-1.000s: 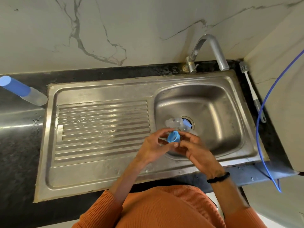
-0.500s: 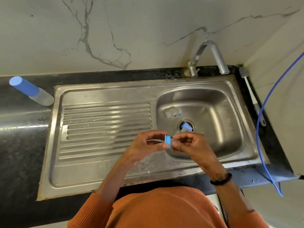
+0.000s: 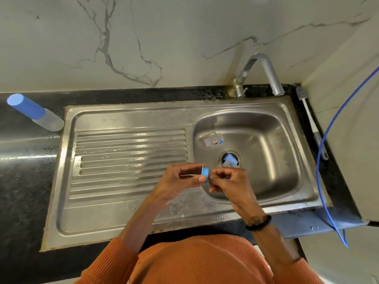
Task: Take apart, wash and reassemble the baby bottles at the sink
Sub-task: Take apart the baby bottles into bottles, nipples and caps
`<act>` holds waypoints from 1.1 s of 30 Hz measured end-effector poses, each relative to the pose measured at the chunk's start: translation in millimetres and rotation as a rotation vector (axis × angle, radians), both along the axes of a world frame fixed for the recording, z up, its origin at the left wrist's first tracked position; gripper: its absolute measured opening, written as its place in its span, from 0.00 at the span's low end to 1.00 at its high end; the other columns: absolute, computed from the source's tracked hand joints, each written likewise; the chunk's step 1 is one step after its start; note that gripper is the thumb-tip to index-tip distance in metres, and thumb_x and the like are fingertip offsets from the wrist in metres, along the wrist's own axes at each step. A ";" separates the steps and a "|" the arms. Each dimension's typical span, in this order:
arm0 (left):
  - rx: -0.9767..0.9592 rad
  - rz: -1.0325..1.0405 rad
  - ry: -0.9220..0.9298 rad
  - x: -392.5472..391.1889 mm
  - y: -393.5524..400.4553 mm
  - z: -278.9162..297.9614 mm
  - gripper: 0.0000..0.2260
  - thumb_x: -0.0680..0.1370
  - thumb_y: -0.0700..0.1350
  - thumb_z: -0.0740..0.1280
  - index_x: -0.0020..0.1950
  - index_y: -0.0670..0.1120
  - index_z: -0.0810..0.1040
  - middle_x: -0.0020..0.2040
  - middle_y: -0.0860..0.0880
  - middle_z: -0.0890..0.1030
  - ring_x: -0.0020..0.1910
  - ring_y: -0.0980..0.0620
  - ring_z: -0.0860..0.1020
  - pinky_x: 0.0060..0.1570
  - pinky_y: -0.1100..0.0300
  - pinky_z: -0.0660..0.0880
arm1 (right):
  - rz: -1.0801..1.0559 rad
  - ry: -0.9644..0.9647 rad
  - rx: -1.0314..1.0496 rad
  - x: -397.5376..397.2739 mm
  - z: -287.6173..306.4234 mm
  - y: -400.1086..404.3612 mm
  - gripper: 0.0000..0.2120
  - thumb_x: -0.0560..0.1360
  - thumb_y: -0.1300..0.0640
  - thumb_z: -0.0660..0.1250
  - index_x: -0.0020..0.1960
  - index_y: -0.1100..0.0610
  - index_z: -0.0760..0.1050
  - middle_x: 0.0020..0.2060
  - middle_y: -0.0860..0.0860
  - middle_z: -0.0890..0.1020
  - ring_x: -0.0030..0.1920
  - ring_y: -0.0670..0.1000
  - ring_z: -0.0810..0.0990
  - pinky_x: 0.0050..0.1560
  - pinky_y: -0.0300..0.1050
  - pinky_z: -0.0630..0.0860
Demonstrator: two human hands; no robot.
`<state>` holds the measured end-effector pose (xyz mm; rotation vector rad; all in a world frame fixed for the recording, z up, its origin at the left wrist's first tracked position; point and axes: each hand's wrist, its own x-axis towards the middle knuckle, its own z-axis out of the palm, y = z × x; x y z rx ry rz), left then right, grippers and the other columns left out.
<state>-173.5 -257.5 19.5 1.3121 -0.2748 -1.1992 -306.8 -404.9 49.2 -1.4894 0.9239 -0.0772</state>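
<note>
Right now my left hand (image 3: pixel 180 179) pinches the blue bottle collar (image 3: pixel 205 174) between thumb and forefinger, and what looks like a clear part runs back from it into my palm, though I cannot tell exactly what that part is. My right hand (image 3: pixel 227 181) has its fingers curled in against the other face of the collar, gripping something I cannot see; I judge it to be the teat. Both hands hang above the near left rim of the sink bowl (image 3: pixel 287 177), so anything that slips drops into steel. The worry is the drain (image 3: pixel 229 159): a pale blue piece (image 3: pixel 230 160) already sits right on the opening, and a small wet part popping free from my fingers could land there too. A hard tug could also send the collar off onto the draining board (image 3: pixel 131 158) or over the front edge. A clear bottle part (image 3: pixel 213 138) lies on its side on the bowl floor, just behind the drain. The tap (image 3: pixel 264 70) shows no water running. Another bottle with a blue cap (image 3: pixel 34 112) lies tipped on the dark stone counter (image 3: pixel 24 181), just beside the far left corner of the sink; being round, it could roll. A bottle brush (image 3: pixel 309 119) lies along the right edge, with a blue hose (image 3: pixel 328 150) looping down next to it. Marble-veined wall panels (image 3: pixel 143 37) close in the back and the right.
</note>
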 end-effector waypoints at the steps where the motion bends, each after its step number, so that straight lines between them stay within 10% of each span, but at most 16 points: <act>1: -0.015 0.025 0.036 -0.5 2.2 -1.6 0.22 0.72 0.47 0.80 0.64 0.47 0.84 0.59 0.45 0.86 0.58 0.45 0.85 0.55 0.56 0.82 | 0.048 -0.004 -0.035 2.3 1.3 -2.2 0.01 0.76 0.60 0.76 0.47 0.57 0.87 0.37 0.53 0.87 0.36 0.52 0.87 0.44 0.45 0.85; 13: -0.088 0.095 0.133 0.1 8.2 -1.3 0.20 0.77 0.45 0.75 0.68 0.42 0.81 0.61 0.40 0.84 0.61 0.39 0.83 0.60 0.49 0.81 | 0.306 -0.129 -0.642 18.1 3.8 -2.1 0.02 0.75 0.62 0.76 0.44 0.57 0.85 0.37 0.47 0.81 0.35 0.47 0.78 0.38 0.45 0.78; 24: -0.091 -0.103 -0.043 -3.0 -25.0 26.0 0.20 0.73 0.47 0.80 0.65 0.47 0.84 0.58 0.46 0.87 0.58 0.47 0.85 0.55 0.56 0.82 | -0.212 -0.049 0.352 -23.4 21.6 -7.1 0.04 0.75 0.62 0.75 0.48 0.58 0.88 0.40 0.57 0.81 0.35 0.47 0.73 0.34 0.36 0.73; 30: -0.121 -0.084 -0.010 -15.7 -31.2 35.1 0.23 0.73 0.50 0.80 0.66 0.47 0.83 0.60 0.45 0.86 0.60 0.45 0.84 0.58 0.52 0.82 | -0.008 -0.179 0.261 -41.0 31.4 -21.0 0.13 0.73 0.51 0.75 0.55 0.53 0.87 0.44 0.55 0.84 0.40 0.53 0.74 0.47 0.42 0.79; 33: -0.115 -0.073 -0.003 -29.0 -38.2 39.0 0.19 0.75 0.46 0.79 0.65 0.47 0.84 0.59 0.45 0.86 0.59 0.45 0.85 0.56 0.56 0.82 | 0.175 -0.127 -0.137 -45.2 25.9 -25.9 0.12 0.79 0.64 0.72 0.52 0.48 0.87 0.47 0.50 0.85 0.45 0.51 0.82 0.50 0.45 0.83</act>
